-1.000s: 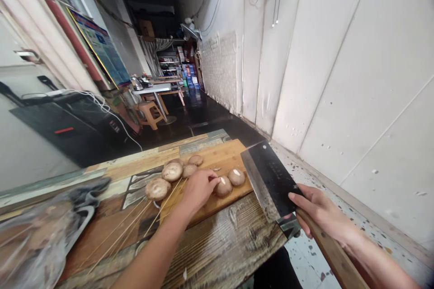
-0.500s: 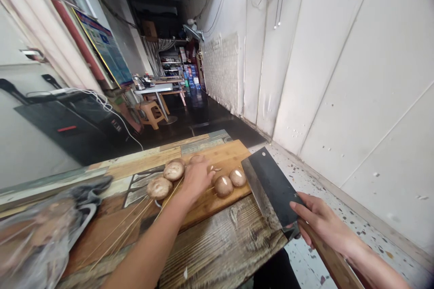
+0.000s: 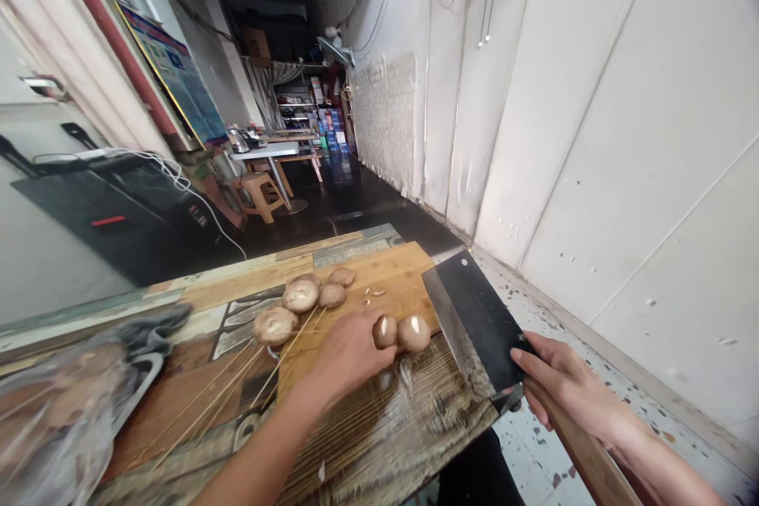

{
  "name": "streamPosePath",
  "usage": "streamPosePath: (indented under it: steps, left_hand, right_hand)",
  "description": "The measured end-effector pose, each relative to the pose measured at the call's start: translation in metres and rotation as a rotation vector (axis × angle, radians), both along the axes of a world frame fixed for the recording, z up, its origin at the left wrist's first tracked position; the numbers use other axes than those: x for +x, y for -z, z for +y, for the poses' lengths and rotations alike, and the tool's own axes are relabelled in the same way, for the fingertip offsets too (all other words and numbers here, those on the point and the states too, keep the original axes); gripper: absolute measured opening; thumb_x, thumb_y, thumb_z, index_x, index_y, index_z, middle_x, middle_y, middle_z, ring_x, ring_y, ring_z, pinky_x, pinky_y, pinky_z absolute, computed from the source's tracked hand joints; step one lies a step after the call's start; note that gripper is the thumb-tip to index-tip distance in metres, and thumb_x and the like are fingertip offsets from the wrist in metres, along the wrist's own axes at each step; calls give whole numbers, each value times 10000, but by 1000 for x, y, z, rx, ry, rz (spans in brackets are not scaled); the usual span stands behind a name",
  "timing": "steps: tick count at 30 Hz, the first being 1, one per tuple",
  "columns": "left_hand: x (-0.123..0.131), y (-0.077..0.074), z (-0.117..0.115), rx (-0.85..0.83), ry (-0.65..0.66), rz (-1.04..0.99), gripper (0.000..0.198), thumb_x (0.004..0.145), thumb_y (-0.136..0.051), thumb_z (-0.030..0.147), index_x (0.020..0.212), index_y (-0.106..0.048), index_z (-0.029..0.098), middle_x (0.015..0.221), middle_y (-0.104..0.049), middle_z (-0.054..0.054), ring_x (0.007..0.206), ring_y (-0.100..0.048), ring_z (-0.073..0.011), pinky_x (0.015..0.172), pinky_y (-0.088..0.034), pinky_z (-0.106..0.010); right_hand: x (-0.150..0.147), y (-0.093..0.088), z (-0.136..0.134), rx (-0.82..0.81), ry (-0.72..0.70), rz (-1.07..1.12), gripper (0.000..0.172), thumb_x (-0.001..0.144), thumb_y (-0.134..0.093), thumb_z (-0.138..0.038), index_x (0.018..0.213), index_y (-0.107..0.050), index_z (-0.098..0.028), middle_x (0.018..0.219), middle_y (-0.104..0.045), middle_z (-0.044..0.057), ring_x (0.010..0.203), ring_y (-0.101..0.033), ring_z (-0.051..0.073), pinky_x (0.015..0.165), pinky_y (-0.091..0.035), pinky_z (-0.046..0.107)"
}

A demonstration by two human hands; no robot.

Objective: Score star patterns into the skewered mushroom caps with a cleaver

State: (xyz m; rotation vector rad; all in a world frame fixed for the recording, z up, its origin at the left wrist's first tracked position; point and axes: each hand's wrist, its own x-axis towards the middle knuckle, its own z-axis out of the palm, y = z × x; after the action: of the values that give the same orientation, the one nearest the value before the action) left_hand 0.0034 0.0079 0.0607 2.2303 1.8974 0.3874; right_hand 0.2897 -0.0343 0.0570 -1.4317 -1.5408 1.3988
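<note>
"How do the forearms (image 3: 266,431) look?"
"Bare, all the way to the left fingers (image 3: 383,360) and right fingers (image 3: 537,371)."
"And lower down?"
"Plain black cloth (image 3: 481,470), seemingly clothing, shows below and left of the right fingers."

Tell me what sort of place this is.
Probably a small eatery or shop, though I can't be sure. Mushrooms, a cutting board and a cleaver are in the foreground; farther back, a stool stands by a metal-legged table, and boxes are stacked beyond.
</note>
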Motion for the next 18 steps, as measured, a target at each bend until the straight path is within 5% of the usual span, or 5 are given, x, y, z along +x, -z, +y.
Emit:
streamPosePath:
  steps: [8,13,18]
  left_hand:
    - [24,-42,-46,-4,98,61,82,675,-569,298,741,-587,253,765,-656,-41,736,-586,-244,672,-382,-341]
    - [57,-51,-40,-19,258,35,74,693,-566,287,733,-595,232,754,-650,-30,723,-586,-215,656,-410,-325]
    - [53,-41,-10,68,427,43,254,737,-552,211,975,-643,217,969,-680,-48,929,-600,-237,900,-417,-400]
  right_hand:
    - [12,10,-8,-64,16,90,236,904,-525,-403,761,-490,-218,361,-514,-68,321,-390,98,413,-332,237]
    - [25,11,-8,19,135,-46,302,887,-517,-470,711,-455,-232,373,-523,-53,353,-443,127,423,-379,252]
    - [47,12,-11,83,244,-224,367,892,-469,-543,693,-447,-236,390,-548,-31,381,-497,148,454,-396,273]
